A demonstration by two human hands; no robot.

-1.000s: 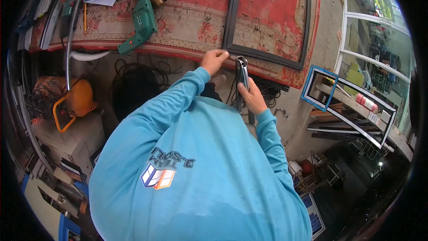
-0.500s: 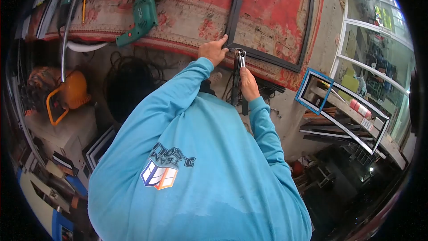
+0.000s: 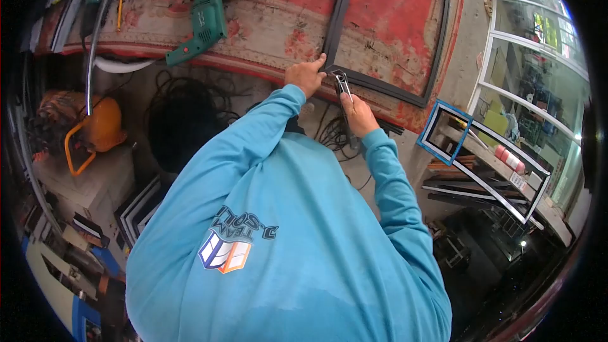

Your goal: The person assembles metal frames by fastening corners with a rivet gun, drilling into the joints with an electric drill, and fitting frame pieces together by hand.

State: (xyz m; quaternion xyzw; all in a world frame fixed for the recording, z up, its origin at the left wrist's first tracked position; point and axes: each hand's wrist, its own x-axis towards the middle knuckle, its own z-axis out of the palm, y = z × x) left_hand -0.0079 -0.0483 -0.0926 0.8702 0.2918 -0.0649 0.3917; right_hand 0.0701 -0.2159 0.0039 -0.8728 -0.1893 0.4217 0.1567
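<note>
Dk frame (image 3: 380, 85) flat on red cloth-covered bench (image 3: 272, 41), near L corner close to bench edge; silver hand tool (image 3: 342, 82) w/ its head just beside that corner, contact unclear. R hand (image 3: 359, 116) closed round tool's handles; L hand (image 3: 305, 78) at corner, index finger out along frame, rest of grip can't tell. Green drill (image 3: 202, 22) on bench, L of frame; yellow pencil (image 3: 120, 9) further L

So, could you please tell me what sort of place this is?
Probably a workshop: a green drill and a dark rectangular frame lie on the covered table, with an orange machine nearby.
</note>
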